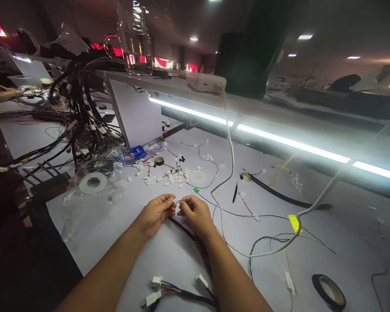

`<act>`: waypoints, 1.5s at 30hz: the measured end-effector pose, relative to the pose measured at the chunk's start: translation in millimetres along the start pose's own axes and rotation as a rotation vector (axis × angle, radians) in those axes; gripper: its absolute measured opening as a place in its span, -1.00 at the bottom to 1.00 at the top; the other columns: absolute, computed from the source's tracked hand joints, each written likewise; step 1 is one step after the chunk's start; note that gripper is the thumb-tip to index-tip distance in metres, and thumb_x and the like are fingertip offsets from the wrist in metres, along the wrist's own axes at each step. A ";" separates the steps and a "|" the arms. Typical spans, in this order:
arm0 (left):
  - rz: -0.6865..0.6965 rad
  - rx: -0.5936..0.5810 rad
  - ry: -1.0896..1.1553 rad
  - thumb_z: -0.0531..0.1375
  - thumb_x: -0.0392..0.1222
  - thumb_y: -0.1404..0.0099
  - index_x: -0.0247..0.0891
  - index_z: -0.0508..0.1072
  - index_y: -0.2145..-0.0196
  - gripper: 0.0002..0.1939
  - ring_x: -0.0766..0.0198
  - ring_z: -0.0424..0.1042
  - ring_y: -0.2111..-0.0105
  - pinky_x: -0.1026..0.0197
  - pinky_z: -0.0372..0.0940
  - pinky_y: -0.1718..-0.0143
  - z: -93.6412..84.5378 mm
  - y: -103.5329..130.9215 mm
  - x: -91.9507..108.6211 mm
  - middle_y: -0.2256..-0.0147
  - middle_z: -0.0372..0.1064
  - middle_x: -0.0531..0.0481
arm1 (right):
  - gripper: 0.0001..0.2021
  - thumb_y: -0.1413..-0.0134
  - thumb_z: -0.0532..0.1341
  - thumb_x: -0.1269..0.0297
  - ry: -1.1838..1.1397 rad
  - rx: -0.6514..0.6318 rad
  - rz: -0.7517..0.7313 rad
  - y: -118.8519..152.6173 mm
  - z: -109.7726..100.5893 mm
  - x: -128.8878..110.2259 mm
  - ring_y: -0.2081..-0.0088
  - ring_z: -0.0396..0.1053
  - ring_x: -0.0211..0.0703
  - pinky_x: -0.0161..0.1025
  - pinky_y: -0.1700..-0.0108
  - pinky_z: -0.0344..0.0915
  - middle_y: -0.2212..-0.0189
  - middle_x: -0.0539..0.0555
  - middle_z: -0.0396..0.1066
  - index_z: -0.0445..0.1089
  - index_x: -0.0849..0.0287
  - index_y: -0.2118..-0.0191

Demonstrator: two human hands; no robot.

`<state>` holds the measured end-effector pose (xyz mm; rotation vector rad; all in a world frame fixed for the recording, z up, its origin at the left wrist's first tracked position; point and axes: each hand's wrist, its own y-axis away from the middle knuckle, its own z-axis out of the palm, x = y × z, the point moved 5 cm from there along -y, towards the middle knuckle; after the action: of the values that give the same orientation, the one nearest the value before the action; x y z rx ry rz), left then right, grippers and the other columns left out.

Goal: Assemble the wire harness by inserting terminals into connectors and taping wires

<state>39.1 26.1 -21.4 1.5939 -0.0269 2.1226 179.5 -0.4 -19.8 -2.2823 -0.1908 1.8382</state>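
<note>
In front of the bottle (138,151), to its right, the left hand (157,212) pinches a white connector (174,201); the right hand's (195,212) fingers look closed on a wire (178,201). I can't tell whether the bag (79,209) left of the bottle holds the ring (84,183).

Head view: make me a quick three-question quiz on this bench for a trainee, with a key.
1. True or false: the blue-labelled bottle stands upright.
2. The left hand is: A) flat on the table; B) pinching a small white piece; C) wrapped around the bottle.
3. Fill in: the label at the white cable is coloured ____.

Key: 1. False, it lies on its side. 2. B. 3. Yellow.
</note>
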 end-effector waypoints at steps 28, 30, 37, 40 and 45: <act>0.251 0.144 -0.288 0.16 -0.09 -0.22 -0.30 0.40 0.27 -0.78 0.34 0.33 0.43 0.23 0.25 0.29 5.6 9.6 3.9 0.42 0.36 0.03 | -0.68 -0.10 0.11 -0.05 0.280 -0.008 0.208 10.8 -4.3 11.9 0.30 0.50 -0.10 -0.29 0.28 0.35 0.34 -0.03 0.53 0.44 0.02 0.21; 0.241 0.152 -0.253 0.18 -0.08 -0.19 -0.31 0.40 0.28 -0.77 0.36 0.33 0.45 0.23 0.25 0.29 1.3 8.9 5.8 0.43 0.36 0.02 | -0.62 -0.03 0.15 -0.11 0.223 -0.024 0.298 9.1 -7.5 19.2 0.29 0.51 -0.04 -0.28 0.30 0.37 0.39 0.01 0.53 0.45 0.05 0.20; 0.180 0.121 -0.152 0.27 0.00 -0.09 -0.33 0.39 0.31 -0.66 0.38 0.29 0.50 0.25 0.21 0.35 -1.3 3.7 3.9 0.47 0.34 0.04 | -0.65 -0.02 0.14 -0.07 0.159 0.017 0.205 9.0 -2.6 11.5 0.35 0.51 -0.03 -0.23 0.29 0.37 0.36 0.05 0.52 0.42 0.10 0.27; 0.134 0.069 -0.120 0.27 -0.01 -0.11 -0.33 0.38 0.29 -0.66 0.38 0.28 0.50 0.26 0.19 0.36 0.1 1.3 1.3 0.46 0.32 0.05 | -0.70 -0.10 0.10 0.02 0.131 -0.002 0.109 8.3 3.5 1.2 0.41 0.50 -0.03 -0.21 0.32 0.36 0.40 0.07 0.50 0.40 0.13 0.27; 0.119 -0.003 -0.147 0.23 -0.04 -0.19 -0.31 0.39 0.26 -0.72 0.37 0.28 0.46 0.26 0.18 0.31 0.4 2.3 2.2 0.45 0.32 0.05 | -0.73 -0.16 0.07 0.08 0.132 -0.016 0.091 8.8 2.0 -3.8 0.44 0.48 -0.07 -0.23 0.35 0.37 0.45 0.04 0.48 0.40 0.12 0.27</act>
<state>38.1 24.8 -18.7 1.7840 -0.1771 2.0861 176.5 -9.6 -18.7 -2.4509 -0.0831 1.7248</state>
